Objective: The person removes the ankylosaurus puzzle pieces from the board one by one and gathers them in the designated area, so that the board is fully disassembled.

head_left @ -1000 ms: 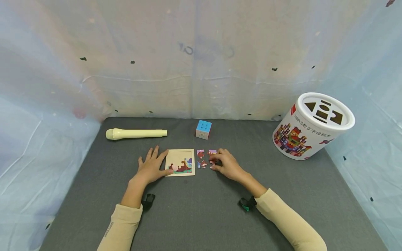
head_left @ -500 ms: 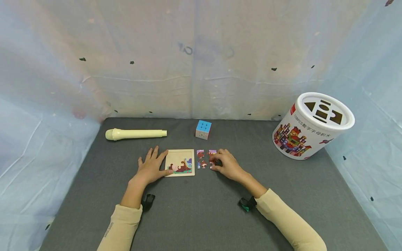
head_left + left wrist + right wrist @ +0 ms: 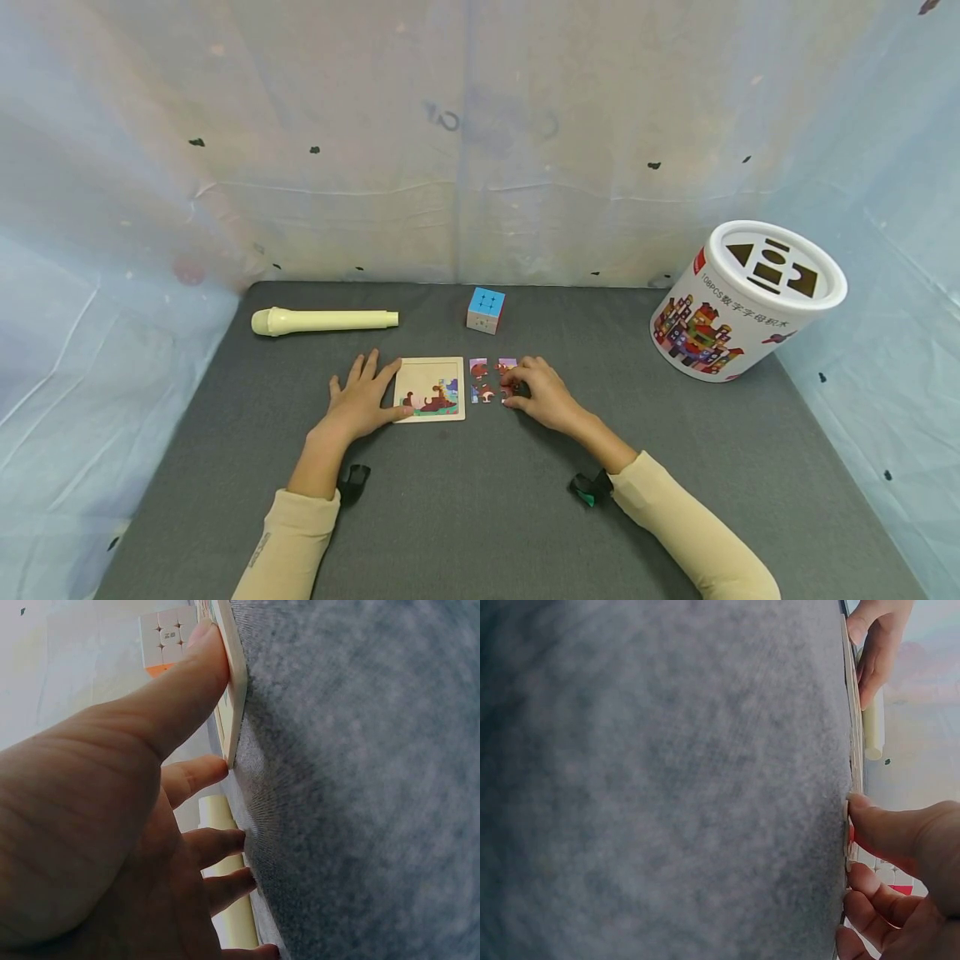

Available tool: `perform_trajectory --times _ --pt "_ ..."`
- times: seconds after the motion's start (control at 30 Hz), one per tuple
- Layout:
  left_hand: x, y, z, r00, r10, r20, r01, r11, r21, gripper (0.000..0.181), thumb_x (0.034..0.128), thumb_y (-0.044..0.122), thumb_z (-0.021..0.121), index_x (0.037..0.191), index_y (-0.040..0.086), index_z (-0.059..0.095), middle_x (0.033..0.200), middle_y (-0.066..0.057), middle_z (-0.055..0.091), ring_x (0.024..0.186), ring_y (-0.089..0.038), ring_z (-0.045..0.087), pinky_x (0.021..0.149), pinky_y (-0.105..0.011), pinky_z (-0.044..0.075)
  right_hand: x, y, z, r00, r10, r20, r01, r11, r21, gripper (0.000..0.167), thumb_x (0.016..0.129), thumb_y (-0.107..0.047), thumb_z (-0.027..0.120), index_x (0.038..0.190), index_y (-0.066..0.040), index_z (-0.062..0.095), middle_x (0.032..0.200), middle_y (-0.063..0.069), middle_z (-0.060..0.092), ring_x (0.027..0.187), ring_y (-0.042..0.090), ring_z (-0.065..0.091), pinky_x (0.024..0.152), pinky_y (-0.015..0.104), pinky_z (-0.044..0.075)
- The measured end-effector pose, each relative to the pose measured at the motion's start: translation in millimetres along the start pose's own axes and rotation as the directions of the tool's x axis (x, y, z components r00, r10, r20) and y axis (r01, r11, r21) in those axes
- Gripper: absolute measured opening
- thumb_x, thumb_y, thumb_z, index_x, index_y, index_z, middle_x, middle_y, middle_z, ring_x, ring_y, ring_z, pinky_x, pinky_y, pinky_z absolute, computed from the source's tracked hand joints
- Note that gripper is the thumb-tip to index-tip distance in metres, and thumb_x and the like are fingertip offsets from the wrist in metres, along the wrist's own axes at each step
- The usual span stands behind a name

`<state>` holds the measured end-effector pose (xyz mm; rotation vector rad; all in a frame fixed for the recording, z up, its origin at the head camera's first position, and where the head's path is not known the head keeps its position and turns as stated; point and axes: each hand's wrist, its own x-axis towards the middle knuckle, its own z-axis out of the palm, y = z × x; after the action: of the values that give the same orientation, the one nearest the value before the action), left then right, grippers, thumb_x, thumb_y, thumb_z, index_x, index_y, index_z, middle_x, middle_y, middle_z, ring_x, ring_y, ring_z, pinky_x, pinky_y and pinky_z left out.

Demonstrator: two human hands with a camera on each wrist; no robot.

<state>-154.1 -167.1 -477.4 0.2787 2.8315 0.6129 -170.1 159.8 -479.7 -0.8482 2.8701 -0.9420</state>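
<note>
A square wooden puzzle tray (image 3: 429, 371) lies on the grey table, its lower part filled with a picture of animals. My left hand (image 3: 360, 407) rests at its left side with the fingers spread, the thumb lying over the lower left corner and the index fingertip at the upper left corner. Loose puzzle pieces (image 3: 479, 368) with brown, purple and white print lie just right of the tray. My right hand (image 3: 551, 400) pinches a puzzle piece (image 3: 848, 834) flat on the table between thumb and fingers; in the head view the fingers partly cover it.
Behind the tray stands a cube puzzle (image 3: 487, 310) with a blue top. A pale yellow toy microphone (image 3: 326, 320) lies at the back left. The large white block tub (image 3: 720, 317) stands at the back right, near the plastic sheeting (image 3: 555, 167) hung behind the table.
</note>
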Motion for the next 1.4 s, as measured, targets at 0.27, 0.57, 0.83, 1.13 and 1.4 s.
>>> perform_trajectory --times 0.27,0.57,0.83,1.13,1.4 --pt "-0.2 1.2 -0.6 1.0 -0.003 -0.003 0.003 1.0 0.004 0.09 0.0872 0.048 0.074 0.157 0.011 0.031 0.161 -0.03 0.011 0.147 -0.052 0.005 0.104 -0.081 0.003 0.3 -0.3 0.6 1.0 0.009 -0.001 -0.009 1.0 0.005 0.025 0.08 -0.014 0.083 0.102 -0.007 0.074 0.094 0.005 0.06 0.087 0.021 0.047 0.078 0.04 0.04" --pt "-0.5 0.6 0.0 1.0 -0.006 0.002 0.006 1.0 0.008 0.09 0.0872 0.049 0.074 0.157 0.012 0.031 0.161 -0.03 0.011 0.147 -0.052 0.005 0.104 -0.081 0.004 0.7 0.8 0.6 1.0 0.025 0.001 -0.025 1.0 0.018 0.026 0.081 -0.015 0.083 0.104 -0.007 0.073 0.096 0.006 0.06 0.089 0.021 0.048 0.079 0.04 0.041" --pt "-0.2 0.5 -0.5 1.0 -0.016 0.011 0.016 1.0 0.007 0.09 0.0875 0.049 0.074 0.158 0.012 0.03 0.162 -0.029 0.01 0.147 -0.052 0.004 0.105 -0.08 0.003 9.5 -10.8 -5.0 0.999 0.037 -0.003 -0.037 0.996 0.082 0.033 0.085 -0.01 0.08 0.115 -0.002 0.07 0.105 0.012 0.061 0.096 0.029 0.051 0.08 0.041 0.044" --pt "-0.6 3.2 -2.4 1.0 -0.017 0.014 0.017 1.0 0.002 0.09 0.0876 0.047 0.074 0.158 0.012 0.03 0.162 -0.029 0.01 0.148 -0.051 0.004 0.105 -0.08 0.003 30.3 -38.7 13.3 0.996 -0.068 0.052 0.063 0.994 0.089 0.039 0.085 -0.005 0.079 0.121 0.0 0.066 0.114 0.012 0.064 0.104 0.029 0.053 0.087 0.043 0.047" --pt "-0.2 2.5 -2.0 1.0 -0.017 0.009 0.017 1.0 0.021 0.089 0.0881 0.048 0.073 0.158 0.012 0.031 0.162 -0.029 0.01 0.147 -0.051 0.005 0.105 -0.08 0.004 44.3 -67.6 36.9 0.988 -0.13 0.087 0.124 0.989 0.076 0.043 0.085 -0.007 0.079 0.125 -0.001 0.064 0.115 0.012 0.064 0.104 0.027 0.058 0.091 0.045 0.046"
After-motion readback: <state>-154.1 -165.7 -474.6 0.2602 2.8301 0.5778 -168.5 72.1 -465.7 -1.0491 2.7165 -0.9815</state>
